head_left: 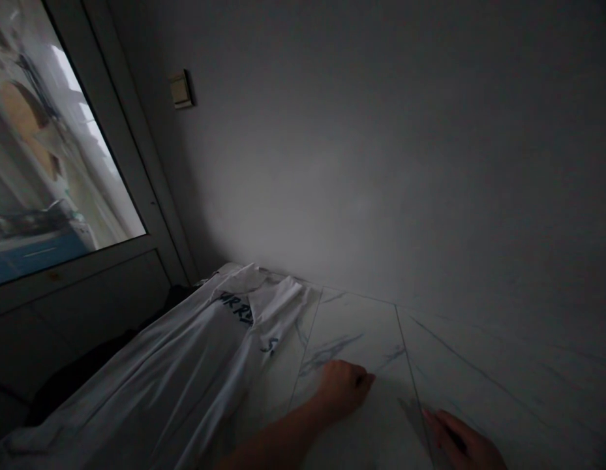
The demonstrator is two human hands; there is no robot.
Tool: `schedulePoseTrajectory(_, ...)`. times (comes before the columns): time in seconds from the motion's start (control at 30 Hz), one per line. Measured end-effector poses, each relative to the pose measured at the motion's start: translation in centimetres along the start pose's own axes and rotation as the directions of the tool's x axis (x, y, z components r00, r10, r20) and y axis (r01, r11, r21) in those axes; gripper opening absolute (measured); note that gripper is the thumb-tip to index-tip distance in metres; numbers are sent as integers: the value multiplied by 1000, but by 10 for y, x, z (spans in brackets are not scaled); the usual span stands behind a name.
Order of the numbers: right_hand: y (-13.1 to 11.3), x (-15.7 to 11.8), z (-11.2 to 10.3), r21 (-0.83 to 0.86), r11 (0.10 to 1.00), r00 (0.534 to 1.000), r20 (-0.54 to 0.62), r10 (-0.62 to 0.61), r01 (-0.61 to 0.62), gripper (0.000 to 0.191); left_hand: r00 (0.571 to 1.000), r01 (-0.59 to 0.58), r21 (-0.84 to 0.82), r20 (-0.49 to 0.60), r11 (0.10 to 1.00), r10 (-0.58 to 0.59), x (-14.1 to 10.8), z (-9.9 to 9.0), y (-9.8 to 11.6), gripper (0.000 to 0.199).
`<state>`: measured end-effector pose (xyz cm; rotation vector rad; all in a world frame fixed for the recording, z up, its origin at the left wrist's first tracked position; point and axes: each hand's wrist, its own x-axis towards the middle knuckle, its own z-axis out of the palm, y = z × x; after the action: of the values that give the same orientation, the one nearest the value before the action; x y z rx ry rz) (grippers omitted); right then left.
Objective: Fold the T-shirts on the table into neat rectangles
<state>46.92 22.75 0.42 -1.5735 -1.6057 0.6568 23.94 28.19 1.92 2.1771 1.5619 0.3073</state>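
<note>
My left hand (344,388) is curled into a loose fist over a white, grey-veined tiled surface (351,326). Whatever it may hold is hidden by the fingers. Lower right, my right hand (466,444) is partly cut off by the frame edge. Its fingers and thumb are drawn together, and the dim light hides whether anything sits between them. Left of both hands, a white shirt (185,365) with dark lettering lies spread and wrinkled on the surface, its upper end close to the wall. Neither hand touches the visible part of the shirt.
A plain grey wall (356,163) rises behind the surface, with a light switch (180,90) on it. At left stands a framed door (151,261) with a glass pane; blurred blue cabinets (38,258) show through it. Dark material (87,359) lies along the shirt's left side.
</note>
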Motion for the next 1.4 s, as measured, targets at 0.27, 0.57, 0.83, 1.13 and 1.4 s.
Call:
schedulePoseTrajectory(0.27,3,-4,3,-35,999,1000,-8,-15,15,49,1000,-26,9,-14,1000,26,1,1,-1,39)
schedulePoseTrajectory(0.57,6,-4,4,-17,1000,999,-29,-21,20,48,998,46,-107,-40,993,-51,-5,-10,6,29)
schedulePoseTrajectory(0.83,-13,9,12,178,981,966,-230,118,-78,74,997,-65,91,48,994,61,25,-86,-19,48)
schedulePoseTrajectory(1.13,-143,154,127,-220,954,978,91,-186,202,38,896,368,440,-404,819,-186,64,-224,-166,38)
schedulePoseTrajectory(1.4,-161,216,228,-261,949,966,232,-118,178,37,807,515,405,-526,755,-269,68,-219,-255,30)
